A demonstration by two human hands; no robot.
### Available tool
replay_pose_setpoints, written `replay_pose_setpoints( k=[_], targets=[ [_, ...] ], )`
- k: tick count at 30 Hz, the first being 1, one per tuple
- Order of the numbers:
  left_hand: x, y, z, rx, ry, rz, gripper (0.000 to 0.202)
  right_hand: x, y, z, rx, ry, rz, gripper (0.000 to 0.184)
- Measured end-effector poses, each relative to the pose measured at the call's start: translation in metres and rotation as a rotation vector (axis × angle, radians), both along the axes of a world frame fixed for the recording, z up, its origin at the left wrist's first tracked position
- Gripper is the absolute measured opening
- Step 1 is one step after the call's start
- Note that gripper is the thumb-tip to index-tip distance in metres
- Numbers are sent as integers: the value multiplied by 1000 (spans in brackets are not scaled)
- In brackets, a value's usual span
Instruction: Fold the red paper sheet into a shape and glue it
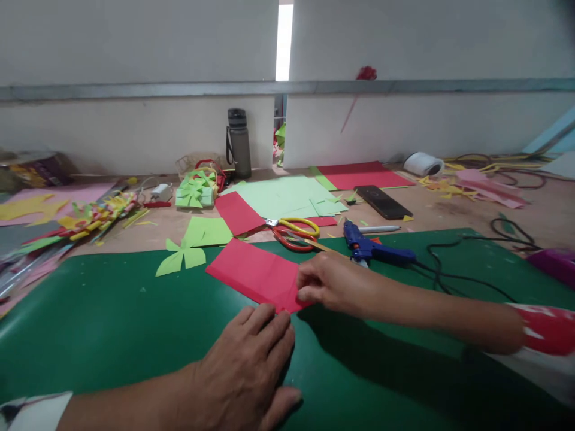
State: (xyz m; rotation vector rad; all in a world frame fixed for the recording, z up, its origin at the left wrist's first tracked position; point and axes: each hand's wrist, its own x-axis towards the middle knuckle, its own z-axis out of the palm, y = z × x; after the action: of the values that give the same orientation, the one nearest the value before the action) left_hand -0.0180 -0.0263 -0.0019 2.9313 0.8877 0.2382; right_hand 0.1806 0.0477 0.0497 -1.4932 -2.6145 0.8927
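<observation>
A folded red paper sheet (256, 272) lies on the dark green mat (112, 323). My right hand (330, 286) pinches its near right corner. My left hand (245, 374) rests flat on the mat, fingers apart, with its fingertips just touching the paper's near edge. Beyond my right hand lie scissors (294, 232) with yellow and red handles and a blue glue gun (375, 248) with a black cord.
Green cut-out (182, 258), light green sheets (281, 194), more red paper (359, 175), a black phone (383, 202), a pen (380, 228), a dark bottle (239, 142), a white tape roll (422, 163), coloured scraps at left and right. A white wall bounds the far edge.
</observation>
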Motion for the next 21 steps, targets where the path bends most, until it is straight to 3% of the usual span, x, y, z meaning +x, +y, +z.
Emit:
replay_pose_setpoints(
  k=[3, 8, 15, 21],
  targets=[
    [1, -1, 1, 1, 3, 6, 50, -16, 10, -10, -75, -31, 36, 8],
    [2, -2, 2, -2, 30, 7, 45, -20, 27, -27, -182, -69, 3, 22],
    [1, -2, 0, 37, 26, 2, 46, -15, 35, -28, -361, -56, -91, 20],
    [2, 0, -3, 85, -14, 2, 42, -10, 46, -24, -311, -72, -138, 22]
  ],
)
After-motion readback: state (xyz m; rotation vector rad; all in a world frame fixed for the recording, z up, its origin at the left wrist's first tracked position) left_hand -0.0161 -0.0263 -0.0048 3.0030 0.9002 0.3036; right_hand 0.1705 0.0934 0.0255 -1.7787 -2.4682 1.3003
